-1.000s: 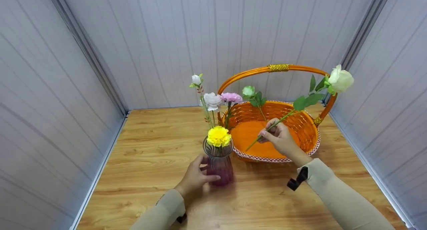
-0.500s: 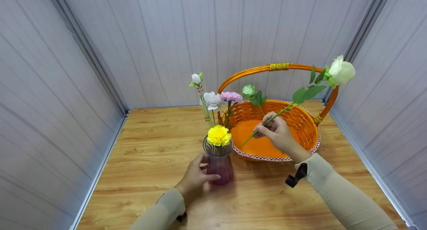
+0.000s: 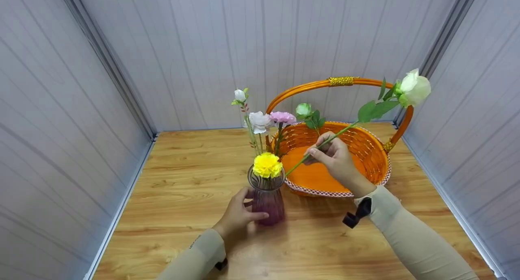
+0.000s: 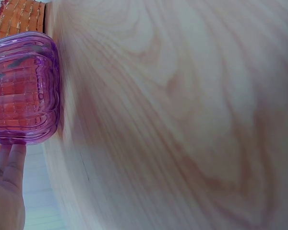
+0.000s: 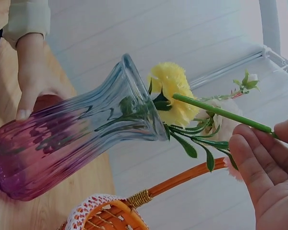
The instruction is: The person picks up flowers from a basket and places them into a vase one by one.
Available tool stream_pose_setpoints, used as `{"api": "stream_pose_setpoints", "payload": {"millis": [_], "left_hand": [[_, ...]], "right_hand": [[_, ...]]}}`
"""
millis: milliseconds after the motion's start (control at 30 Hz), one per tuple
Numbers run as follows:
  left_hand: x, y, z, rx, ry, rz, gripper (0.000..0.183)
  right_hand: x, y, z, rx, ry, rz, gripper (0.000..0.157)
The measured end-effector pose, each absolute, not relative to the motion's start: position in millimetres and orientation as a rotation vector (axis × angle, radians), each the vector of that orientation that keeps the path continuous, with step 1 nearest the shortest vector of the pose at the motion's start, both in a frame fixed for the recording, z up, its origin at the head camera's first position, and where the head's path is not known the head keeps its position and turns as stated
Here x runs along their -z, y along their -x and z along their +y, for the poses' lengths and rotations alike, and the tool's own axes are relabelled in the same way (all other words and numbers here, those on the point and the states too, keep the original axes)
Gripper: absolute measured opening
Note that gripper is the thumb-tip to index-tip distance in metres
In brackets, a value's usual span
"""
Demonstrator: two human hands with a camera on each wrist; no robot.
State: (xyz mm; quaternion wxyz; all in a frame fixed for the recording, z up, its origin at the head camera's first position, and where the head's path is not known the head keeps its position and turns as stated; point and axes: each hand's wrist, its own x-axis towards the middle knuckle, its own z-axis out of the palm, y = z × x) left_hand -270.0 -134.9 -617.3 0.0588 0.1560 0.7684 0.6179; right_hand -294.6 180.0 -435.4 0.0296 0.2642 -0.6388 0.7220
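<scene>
A ribbed glass vase [image 3: 271,207], clear at the top and purple-pink below, stands upright on the wooden table. My left hand [image 3: 235,215] holds its lower body, thumb in front and fingers round the side. It contains a yellow carnation [image 3: 267,165], a pink carnation [image 3: 283,117], a white flower [image 3: 260,122] and a stem with a white bud [image 3: 240,95]. With thumb and fingers my right hand [image 3: 335,160] pinches the green stem of a white rose [image 3: 415,89]. In the right wrist view, the stem's cut end [image 5: 177,97] overlaps the yellow carnation, near the vase mouth.
Behind and right of the vase stands an orange wicker basket [image 3: 388,170] with a tall arched handle [image 3: 300,89]. A greenish-white rose [image 3: 303,109] leans out at its back. Pale panel walls [image 3: 195,56] enclose the table [image 3: 174,198] on three sides.
My right hand has moved left and slightly away from me, bringing the rose's stem end from over the basket to beside the vase rim. The left hand and vase have stayed put.
</scene>
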Motion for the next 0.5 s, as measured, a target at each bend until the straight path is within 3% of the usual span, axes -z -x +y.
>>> {"api": "stream_pose_setpoints", "payload": {"millis": [500], "left_hand": [[617.4, 269.4, -135.4, -1.883, -0.473, 2.308, 0.065]], "right_hand": [[443.7, 300.8, 164.0, -2.195, -0.951, -2.085, 0.013]]}}
